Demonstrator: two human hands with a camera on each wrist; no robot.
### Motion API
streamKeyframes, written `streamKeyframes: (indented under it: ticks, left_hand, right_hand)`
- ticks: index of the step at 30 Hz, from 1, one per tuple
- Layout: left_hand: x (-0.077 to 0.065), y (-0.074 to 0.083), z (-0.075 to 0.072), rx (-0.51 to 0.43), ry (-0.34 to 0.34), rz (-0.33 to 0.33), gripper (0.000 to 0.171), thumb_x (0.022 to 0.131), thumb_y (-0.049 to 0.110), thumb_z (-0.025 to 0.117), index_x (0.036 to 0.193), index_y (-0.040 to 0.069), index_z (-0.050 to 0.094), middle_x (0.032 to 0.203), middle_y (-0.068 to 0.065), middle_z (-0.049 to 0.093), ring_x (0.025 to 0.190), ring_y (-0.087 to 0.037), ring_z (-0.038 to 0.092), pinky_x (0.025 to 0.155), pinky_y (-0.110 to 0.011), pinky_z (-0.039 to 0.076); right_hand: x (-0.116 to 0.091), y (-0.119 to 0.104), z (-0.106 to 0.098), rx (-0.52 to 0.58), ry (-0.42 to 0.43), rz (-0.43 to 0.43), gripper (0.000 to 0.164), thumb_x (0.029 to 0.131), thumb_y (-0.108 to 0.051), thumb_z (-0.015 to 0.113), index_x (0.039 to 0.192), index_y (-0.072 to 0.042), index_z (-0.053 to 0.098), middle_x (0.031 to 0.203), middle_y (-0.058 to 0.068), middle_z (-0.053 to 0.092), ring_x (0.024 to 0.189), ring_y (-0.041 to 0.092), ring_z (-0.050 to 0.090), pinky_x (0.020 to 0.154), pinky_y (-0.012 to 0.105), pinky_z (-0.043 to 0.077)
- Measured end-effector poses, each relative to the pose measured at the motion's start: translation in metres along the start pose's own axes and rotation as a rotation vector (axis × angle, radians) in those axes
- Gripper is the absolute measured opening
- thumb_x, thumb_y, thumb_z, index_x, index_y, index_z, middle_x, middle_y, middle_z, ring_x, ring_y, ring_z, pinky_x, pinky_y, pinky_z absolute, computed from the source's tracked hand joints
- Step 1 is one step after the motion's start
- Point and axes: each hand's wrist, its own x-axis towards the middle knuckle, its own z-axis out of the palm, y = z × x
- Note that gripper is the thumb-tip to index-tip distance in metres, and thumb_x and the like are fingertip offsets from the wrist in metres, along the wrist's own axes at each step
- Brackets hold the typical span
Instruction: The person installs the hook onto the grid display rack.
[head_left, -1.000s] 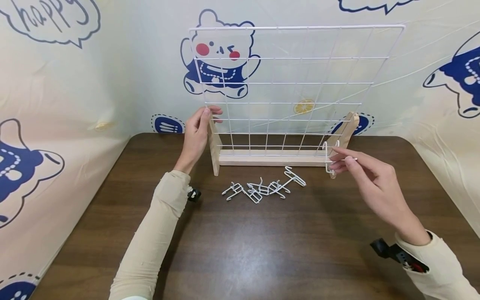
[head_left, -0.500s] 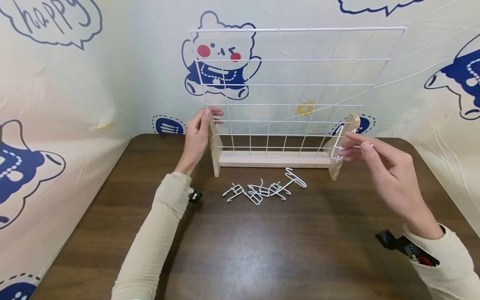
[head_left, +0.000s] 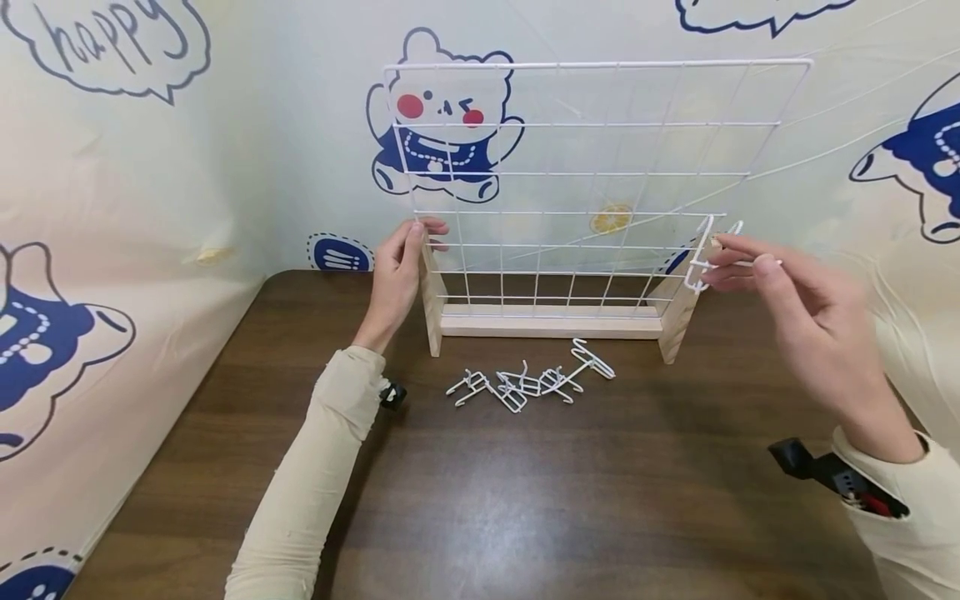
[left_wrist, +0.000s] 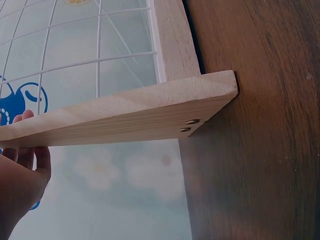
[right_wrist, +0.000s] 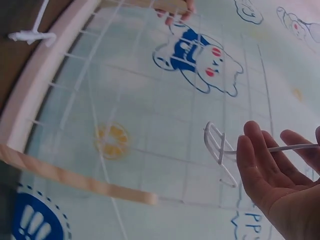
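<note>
A white wire grid panel [head_left: 558, 64] stands upright in a wooden stand [head_left: 551, 323] on the table. My left hand [head_left: 396, 275] grips the top of the stand's left wooden post [head_left: 433, 312]; in the left wrist view, fingers [left_wrist: 42, 162] wrap around this post. My right hand [head_left: 817, 325] pinches a white wire hook [head_left: 699, 264] by its prong, raised near the top of the right post [head_left: 678, 329]. The right wrist view has the hook's rectangular back [right_wrist: 221, 145] facing the grid, beyond the fingertips.
Several white wire hooks [head_left: 513, 397] lie tangled on the brown table [head_left: 480, 483] in front of the stand. A cloth backdrop [head_left: 300, 150] with printed cartoon bears hangs behind and at both sides.
My right hand has lifted the hook up and to the right, from the stand's base to the top of the right post. The left hand keeps its hold on the left post.
</note>
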Motion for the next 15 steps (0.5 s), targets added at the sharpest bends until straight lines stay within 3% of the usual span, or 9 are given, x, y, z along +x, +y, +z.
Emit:
streamKeyframes:
  ticks: [5, 10, 15]
  left_hand:
    - [-0.001, -0.002, 0.001, -0.008, -0.003, -0.002, 0.036, 0.108, 0.01, 0.037, 0.116, -0.016, 0.06, 0.114, -0.032, 0.064, 0.096, -0.047, 0.064, 0.097, -0.058, 0.047]
    - [-0.001, -0.002, 0.0, -0.014, 0.005, 0.004, 0.037, 0.108, 0.011, 0.037, 0.116, -0.016, 0.06, 0.114, -0.035, 0.062, 0.096, -0.056, 0.059, 0.098, -0.058, 0.047]
    - [-0.001, -0.001, 0.0, -0.002, 0.007, 0.004, 0.036, 0.108, 0.011, 0.037, 0.116, -0.016, 0.06, 0.114, -0.035, 0.062, 0.096, -0.055, 0.06, 0.098, -0.056, 0.048]
  right_hand:
    - [0.011, -0.005, -0.014, -0.124, 0.025, -0.009, 0.034, 0.104, -0.003, 0.043, 0.131, 0.002, 0.062, 0.118, 0.005, 0.071, 0.098, 0.007, 0.069, 0.094, 0.015, 0.049]
    - [0.024, -0.01, -0.023, -0.181, 0.057, -0.023, 0.034, 0.104, -0.007, 0.043, 0.13, -0.003, 0.065, 0.118, 0.002, 0.072, 0.1, 0.003, 0.068, 0.098, 0.018, 0.048]
    - [0.035, -0.014, -0.028, -0.219, 0.087, 0.042, 0.034, 0.105, -0.016, 0.044, 0.132, -0.013, 0.066, 0.12, -0.002, 0.071, 0.103, 0.0, 0.065, 0.106, 0.021, 0.042]
